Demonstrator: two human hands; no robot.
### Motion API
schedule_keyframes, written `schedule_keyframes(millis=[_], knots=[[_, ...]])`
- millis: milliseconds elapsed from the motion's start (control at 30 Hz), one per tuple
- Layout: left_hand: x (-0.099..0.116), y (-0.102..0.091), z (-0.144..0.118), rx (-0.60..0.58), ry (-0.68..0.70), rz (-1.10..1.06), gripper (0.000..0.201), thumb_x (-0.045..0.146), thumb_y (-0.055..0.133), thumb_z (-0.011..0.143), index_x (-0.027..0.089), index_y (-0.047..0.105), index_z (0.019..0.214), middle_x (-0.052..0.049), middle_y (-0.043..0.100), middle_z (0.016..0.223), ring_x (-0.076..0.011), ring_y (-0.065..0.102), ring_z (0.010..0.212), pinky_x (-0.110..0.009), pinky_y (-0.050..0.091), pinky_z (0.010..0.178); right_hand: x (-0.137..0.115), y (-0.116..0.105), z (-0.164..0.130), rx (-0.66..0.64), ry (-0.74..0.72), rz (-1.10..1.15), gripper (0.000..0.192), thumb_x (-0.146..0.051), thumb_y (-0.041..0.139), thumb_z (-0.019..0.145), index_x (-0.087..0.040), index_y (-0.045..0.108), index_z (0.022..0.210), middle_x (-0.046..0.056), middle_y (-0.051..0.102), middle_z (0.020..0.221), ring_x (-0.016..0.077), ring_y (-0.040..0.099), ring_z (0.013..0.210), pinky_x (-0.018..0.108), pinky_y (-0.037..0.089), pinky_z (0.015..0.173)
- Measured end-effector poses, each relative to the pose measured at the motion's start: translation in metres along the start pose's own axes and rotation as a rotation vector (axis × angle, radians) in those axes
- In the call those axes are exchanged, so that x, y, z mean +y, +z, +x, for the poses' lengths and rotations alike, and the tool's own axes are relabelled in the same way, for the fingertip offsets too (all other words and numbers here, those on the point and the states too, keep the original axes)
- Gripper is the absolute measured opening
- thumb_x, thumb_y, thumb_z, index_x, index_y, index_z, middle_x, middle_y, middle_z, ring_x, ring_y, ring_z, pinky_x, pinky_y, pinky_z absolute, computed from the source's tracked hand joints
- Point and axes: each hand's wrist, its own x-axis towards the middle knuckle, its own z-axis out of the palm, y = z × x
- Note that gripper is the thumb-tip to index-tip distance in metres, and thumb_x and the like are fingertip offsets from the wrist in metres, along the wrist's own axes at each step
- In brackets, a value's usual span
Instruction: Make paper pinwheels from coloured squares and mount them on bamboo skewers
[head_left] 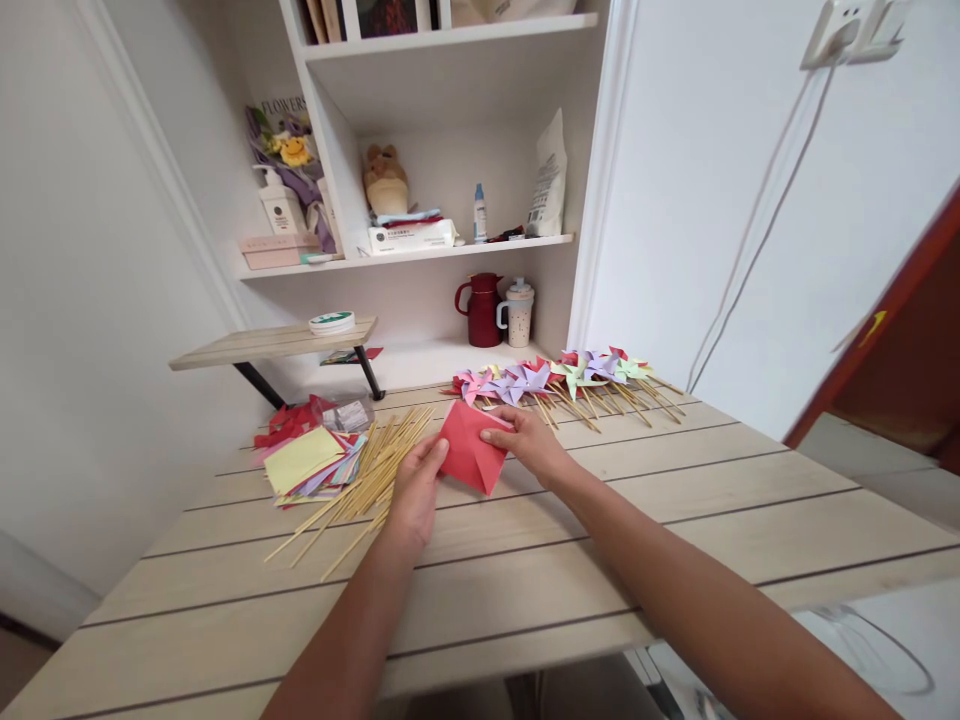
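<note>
A creased square of red paper (474, 455) is held between my two hands, just above the wooden table. My left hand (416, 485) pinches its left edge, thumb on top. On the opposite edge my right hand (529, 440) grips it, thumb over the front and fingers behind. Left of my left hand lies a loose pile of thin wooden sticks (375, 465). Beyond them sits a stack of coloured paper sheets (304, 460) with a yellow one on top. Several finished paper pinwheels (525, 380) on sticks lie in a row behind my hands.
A small raised wooden stand (277, 345) on black legs is at the back left, with a round white tape roll (331, 322) on it. A dark red jug (482, 310) and a light cup (517, 312) stand under the shelf (465, 250). Cables hang on the right wall.
</note>
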Motion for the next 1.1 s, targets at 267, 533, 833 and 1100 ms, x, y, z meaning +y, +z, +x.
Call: schedule_keyframes(millis=[267, 533, 833, 1100], knots=[[0.001, 0.000, -0.001, -0.038, 0.008, -0.136, 0.048, 0.046, 0.084, 0.074, 0.021, 0.072, 0.114, -0.011, 0.073, 0.123, -0.0250, 0.067, 0.114, -0.036, 0.054, 0.094, 0.004, 0.010, -0.004, -0.050, -0.088, 0.028, 0.042, -0.035, 0.080, 0.074, -0.024, 0.064, 0.112, 0.001, 0.073, 0.094, 0.0196, 0.069, 0.080, 0.033, 0.056, 0.072], [-0.009, 0.010, -0.005, -0.036, -0.029, -0.098, 0.041, 0.033, 0.087, 0.072, 0.018, 0.074, 0.108, -0.011, 0.076, 0.118, -0.0261, 0.070, 0.111, -0.037, 0.054, 0.097, 0.003, 0.016, -0.005, -0.015, -0.107, 0.041, 0.043, -0.038, 0.079, 0.074, -0.024, 0.063, 0.111, 0.001, 0.073, 0.084, 0.0182, 0.069, 0.069, 0.032, 0.055, 0.066], [-0.006, 0.002, 0.003, 0.238, -0.075, -0.200, 0.024, 0.023, 0.083, 0.077, 0.020, 0.073, 0.098, -0.006, 0.080, 0.101, -0.0188, 0.075, 0.092, -0.029, 0.058, 0.080, -0.001, 0.014, -0.010, -0.009, -0.194, -0.083, 0.046, -0.035, 0.072, 0.081, -0.025, 0.060, 0.124, 0.000, 0.069, 0.085, 0.0162, 0.066, 0.066, 0.035, 0.055, 0.070], [-0.002, 0.007, 0.000, 0.249, -0.111, -0.236, 0.025, 0.021, 0.081, 0.079, 0.020, 0.071, 0.102, -0.005, 0.079, 0.103, -0.0163, 0.074, 0.085, -0.025, 0.056, 0.070, -0.006, 0.002, -0.014, 0.216, -0.372, -0.255, 0.023, -0.040, 0.067, 0.088, -0.023, 0.073, 0.102, 0.005, 0.067, 0.092, 0.0149, 0.059, 0.065, 0.033, 0.051, 0.064]])
